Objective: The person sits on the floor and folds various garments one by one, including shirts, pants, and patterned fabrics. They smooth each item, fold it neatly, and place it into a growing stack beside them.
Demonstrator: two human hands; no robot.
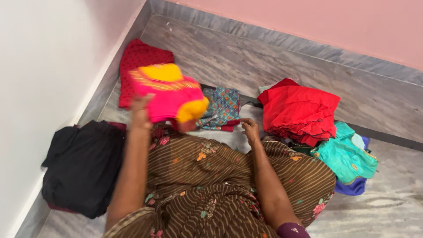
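My left hand [142, 111] grips the folded pink-and-yellow blouse [169, 92], lifted above my lap near the red dotted cloth [140, 59]; right hand [250, 130] rests loosely open on my knee beside the patterned blue cloth [222, 108].

Left hand [141, 111] raised, arm extended forward, fingers closed in a grasp; right hand [250, 130] lowered, fingers loosely curled.
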